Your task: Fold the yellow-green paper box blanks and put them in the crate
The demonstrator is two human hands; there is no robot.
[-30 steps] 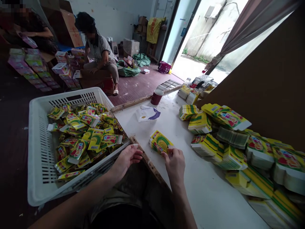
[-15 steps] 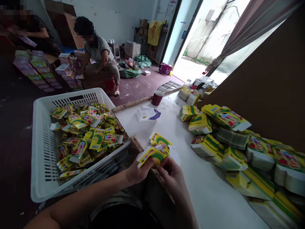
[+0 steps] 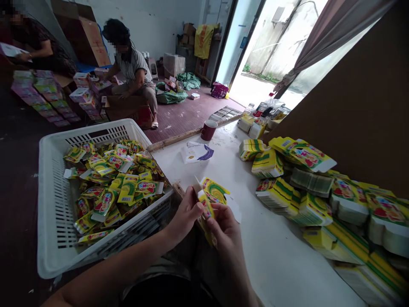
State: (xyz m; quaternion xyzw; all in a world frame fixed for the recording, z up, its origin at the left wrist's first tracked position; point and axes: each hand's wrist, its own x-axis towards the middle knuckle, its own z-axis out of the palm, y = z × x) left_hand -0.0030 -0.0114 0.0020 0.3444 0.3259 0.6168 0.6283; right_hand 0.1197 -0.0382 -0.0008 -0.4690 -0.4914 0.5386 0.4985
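Note:
Between my two hands, over the table's near edge, is a small yellow and green printed carton [image 3: 205,204], tilted on its narrow side with a white flap sticking up. My left hand [image 3: 186,213] grips its left side, thumb against the narrow panel. My right hand [image 3: 226,226] pinches its lower right side with thumb and fingers. Just beyond my fingers, another yellow carton blank [image 3: 215,189] lies on the white tabletop [image 3: 271,251]. To my left, a white plastic basket [image 3: 51,204] holds many folded yellow cartons [image 3: 123,187].
Stacks of flat carton blanks [image 3: 306,200] line the table's right side. A dark red mug [image 3: 209,130] and a white and purple packet [image 3: 197,152] stand farther back. A brown panel [image 3: 348,111] rises on the right. Two people sit across the room beside boxes [image 3: 128,111].
The carton in my hands has turned from lying broad-side up to standing on its narrow side. My right hand has shifted slightly left. One person across the room has reached toward stacked boxes.

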